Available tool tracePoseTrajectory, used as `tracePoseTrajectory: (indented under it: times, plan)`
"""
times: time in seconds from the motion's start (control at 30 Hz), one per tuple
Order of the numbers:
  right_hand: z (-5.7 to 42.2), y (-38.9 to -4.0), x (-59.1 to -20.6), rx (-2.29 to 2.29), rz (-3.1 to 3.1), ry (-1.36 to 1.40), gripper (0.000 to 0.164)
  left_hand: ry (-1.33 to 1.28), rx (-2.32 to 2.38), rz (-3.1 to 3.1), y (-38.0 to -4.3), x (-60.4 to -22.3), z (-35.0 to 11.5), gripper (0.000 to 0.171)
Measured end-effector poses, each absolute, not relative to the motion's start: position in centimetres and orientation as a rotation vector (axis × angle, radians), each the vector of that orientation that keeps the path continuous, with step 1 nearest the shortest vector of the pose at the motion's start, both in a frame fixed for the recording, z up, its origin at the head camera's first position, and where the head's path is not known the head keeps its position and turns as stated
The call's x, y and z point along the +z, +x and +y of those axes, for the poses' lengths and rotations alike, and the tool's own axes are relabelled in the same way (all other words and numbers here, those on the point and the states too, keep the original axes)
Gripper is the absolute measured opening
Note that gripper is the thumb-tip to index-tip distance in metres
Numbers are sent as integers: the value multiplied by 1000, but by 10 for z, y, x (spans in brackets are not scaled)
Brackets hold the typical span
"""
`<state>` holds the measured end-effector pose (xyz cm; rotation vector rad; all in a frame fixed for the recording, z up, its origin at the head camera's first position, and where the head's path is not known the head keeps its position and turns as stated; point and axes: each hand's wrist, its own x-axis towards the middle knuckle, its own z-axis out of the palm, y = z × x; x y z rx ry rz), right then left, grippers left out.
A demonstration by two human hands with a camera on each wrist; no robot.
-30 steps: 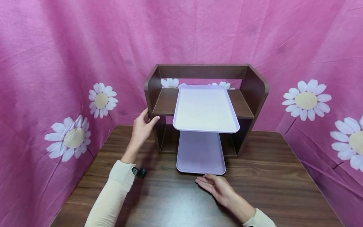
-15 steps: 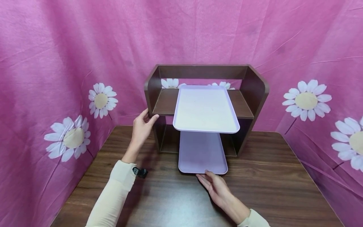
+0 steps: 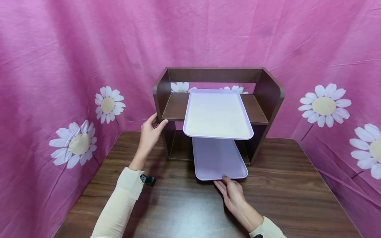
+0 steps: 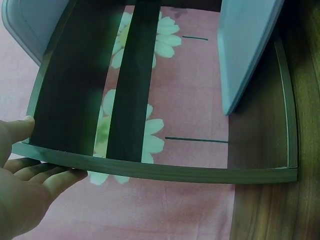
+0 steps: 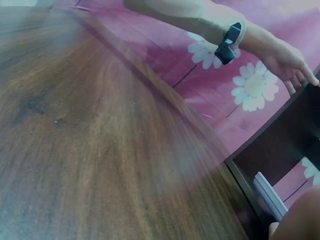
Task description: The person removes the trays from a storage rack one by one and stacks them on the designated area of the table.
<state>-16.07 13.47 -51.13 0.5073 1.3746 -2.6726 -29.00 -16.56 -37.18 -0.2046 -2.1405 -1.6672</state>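
Observation:
A dark brown two-tier shelf [image 3: 257, 109] stands toward the back of the table. My left hand [image 3: 149, 134] grips its left side panel, thumb on the front edge at the middle board and fingers along the outside. One light purple tray [image 3: 218, 114] lies on the upper board and juts out over the front. Below it, a second purple tray [image 3: 218, 162] sticks out of the lower compartment, slightly askew, its back end hidden by the upper tray. My right hand [image 3: 233, 195] pinches that lower tray's front rim, thumb on top and fingers beneath.
The wood-grain table [image 3: 178, 205] extends in front of the shelf and to both sides. A pink curtain [image 3: 214, 33] printed with white daisies hangs behind and around it. A small black device [image 3: 148, 180] is strapped at my left wrist.
My right hand has come onto the lower tray's front rim and taken hold of it. The tray's front end has swung to the right. My left hand keeps its grip on the shelf.

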Motion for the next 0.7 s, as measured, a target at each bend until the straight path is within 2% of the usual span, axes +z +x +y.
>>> tracePoseTrajectory:
  times: [0.17,0.4,0.7]
  plan:
    - [140,-160,-508,-2722,1366,550,60,-219,-1682,-2130,-289,-370,-164,53]
    - [142,-157,-505,-2785,1399,634,19,-214,-1691,-2134,-289,-369,-165,55]
    - [145,-157,-499,-2893,1308,637,8,-209,-1664,-2159,-287,-368,-163,55]
